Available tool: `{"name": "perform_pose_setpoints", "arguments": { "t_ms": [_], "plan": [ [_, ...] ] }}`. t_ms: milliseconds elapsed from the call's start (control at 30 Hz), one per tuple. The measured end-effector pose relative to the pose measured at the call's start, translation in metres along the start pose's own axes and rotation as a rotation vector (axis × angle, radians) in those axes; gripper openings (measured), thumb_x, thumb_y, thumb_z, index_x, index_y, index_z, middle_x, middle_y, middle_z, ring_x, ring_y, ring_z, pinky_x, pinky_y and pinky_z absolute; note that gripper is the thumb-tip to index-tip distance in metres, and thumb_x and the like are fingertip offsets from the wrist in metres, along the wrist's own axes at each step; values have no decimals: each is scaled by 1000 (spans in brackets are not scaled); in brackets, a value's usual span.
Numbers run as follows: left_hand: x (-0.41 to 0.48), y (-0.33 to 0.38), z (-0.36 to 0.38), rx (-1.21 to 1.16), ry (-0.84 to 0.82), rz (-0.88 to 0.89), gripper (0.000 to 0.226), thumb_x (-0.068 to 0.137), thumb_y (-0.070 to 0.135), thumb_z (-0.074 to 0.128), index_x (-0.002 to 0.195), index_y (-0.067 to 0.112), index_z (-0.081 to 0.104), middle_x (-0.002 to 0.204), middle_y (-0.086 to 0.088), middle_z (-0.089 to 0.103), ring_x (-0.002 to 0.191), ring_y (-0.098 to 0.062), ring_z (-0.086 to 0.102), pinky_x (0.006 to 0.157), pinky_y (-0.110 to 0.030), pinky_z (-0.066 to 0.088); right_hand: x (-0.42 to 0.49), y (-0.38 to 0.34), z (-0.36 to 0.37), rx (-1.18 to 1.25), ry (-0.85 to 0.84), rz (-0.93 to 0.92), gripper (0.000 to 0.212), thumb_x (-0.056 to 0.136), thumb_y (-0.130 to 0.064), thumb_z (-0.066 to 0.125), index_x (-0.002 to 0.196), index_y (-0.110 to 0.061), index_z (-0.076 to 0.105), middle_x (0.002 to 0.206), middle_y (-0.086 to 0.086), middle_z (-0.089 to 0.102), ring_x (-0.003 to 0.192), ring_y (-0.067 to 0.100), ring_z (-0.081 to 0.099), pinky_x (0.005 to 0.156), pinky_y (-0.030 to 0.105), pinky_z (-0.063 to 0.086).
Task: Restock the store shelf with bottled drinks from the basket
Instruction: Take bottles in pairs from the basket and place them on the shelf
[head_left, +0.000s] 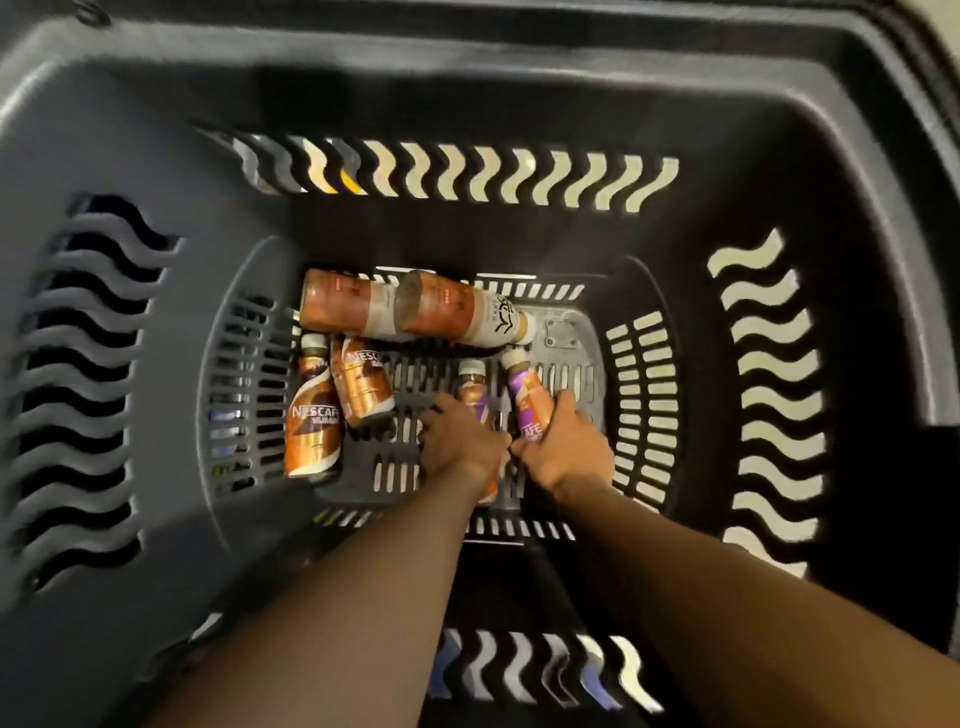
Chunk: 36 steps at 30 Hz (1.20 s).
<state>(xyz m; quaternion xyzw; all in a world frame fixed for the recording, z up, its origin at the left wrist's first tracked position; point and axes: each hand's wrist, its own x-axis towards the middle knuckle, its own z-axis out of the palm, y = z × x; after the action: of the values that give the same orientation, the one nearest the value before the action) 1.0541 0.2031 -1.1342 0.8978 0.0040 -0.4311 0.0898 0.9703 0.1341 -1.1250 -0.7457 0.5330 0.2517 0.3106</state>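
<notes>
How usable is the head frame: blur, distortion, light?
Head view: wide-angle bows the basket rim; walls and slots motion-smeared; centre sharper, Nescafe label on far-left bottle legible; interior dim, bright patches through slots; left hand and right hand partly cover middle bottle and purple bottle.

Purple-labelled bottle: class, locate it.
Head view: the purple-labelled bottle is right of centre in the basket, held by the right hand, beside the copper bottle in the left hand.

Probably a shop: grey slotted plastic shopping basket with labelled bottled coffee drinks inside.
</notes>
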Motion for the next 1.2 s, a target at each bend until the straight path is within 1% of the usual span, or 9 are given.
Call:
{"name": "perform_pose_setpoints", "arguments": {
  "t_ms": [133, 300, 500, 633, 733, 800, 1000, 1100, 1200],
  "plan": [
    [-17, -16, -19, 72, -25, 41, 67, 79, 36, 79, 134, 19, 44, 128, -9, 59, 118, -31, 57, 92, -43, 51, -19, -1, -24, 109, -64, 86, 68, 78, -47, 76, 131, -23, 41, 114, 5, 64, 101, 25, 62, 89, 42, 52],
    [-88, -15, -88, -115, -126, 18, 35, 82, 29, 77, 108, 24, 55, 102, 2, 63, 93, -19, 60, 79, -34, 49, -84, -11, -96, 348, -96, 117, 63, 78, -40, 79, 127, -20, 46, 112, 3, 64, 95, 20, 62, 86, 37, 54],
    [-235, 1, -205, -398, -206, 8, 25, 81, 20, 76, 102, 19, 62, 103, -4, 68, 88, -19, 61, 76, -27, 42, -213, -45, -230, 486, -101, 82, 45, 72, -34, 80, 105, -26, 50, 93, -6, 63, 81, 14, 63, 79, 38, 57],
    [-346, 20, -291, -528, -183, 67, 22, 80, 10, 73, 100, 13, 64, 89, -5, 68, 79, -21, 62, 64, -25, 44, -310, -78, -328, 516, -39, 8, 42, 75, -34, 77, 108, -19, 55, 96, 0, 65, 82, 17, 60, 73, 28, 45],
    [-437, 37, -366, -676, -159, 112, 21, 83, 9, 73, 97, 20, 62, 91, -6, 69, 79, -21, 66, 72, -32, 55, -390, -105, -400, 606, -16, -74, 43, 77, -30, 76, 112, -19, 54, 97, -1, 66, 77, 8, 61, 61, 22, 43],
    [-493, 44, -409, -737, -131, 170, 20, 85, 8, 72, 90, 24, 59, 86, -3, 68, 79, -21, 65, 72, -31, 53, -442, -119, -437, 650, -2, -137, 43, 78, -31, 77, 111, -22, 51, 95, -3, 64, 79, 7, 62, 62, 22, 46],
    [-622, 45, -504, -869, -54, 302, 23, 84, 17, 75, 102, 21, 62, 89, -4, 70, 82, -21, 68, 69, -31, 53, -569, -144, -508, 713, 22, -301, 50, 70, -39, 80, 110, -32, 50, 101, -4, 67, 89, 16, 68, 83, 43, 58],
    [-676, 29, -533, -950, 9, 318, 25, 84, 19, 74, 104, 25, 59, 91, -3, 69, 81, -18, 69, 68, -32, 55, -626, -147, -530, 731, -4, -367, 54, 70, -42, 83, 112, -29, 52, 99, -4, 66, 87, 15, 67, 80, 38, 58],
    [-722, 8, -550, -1035, 95, 303, 27, 80, 31, 77, 99, 28, 58, 96, -8, 70, 87, -26, 70, 83, -48, 58, -673, -150, -547, 751, -49, -445, 57, 70, -44, 83, 114, -23, 54, 97, -2, 67, 82, 12, 67, 68, 26, 55]
  ]
}}
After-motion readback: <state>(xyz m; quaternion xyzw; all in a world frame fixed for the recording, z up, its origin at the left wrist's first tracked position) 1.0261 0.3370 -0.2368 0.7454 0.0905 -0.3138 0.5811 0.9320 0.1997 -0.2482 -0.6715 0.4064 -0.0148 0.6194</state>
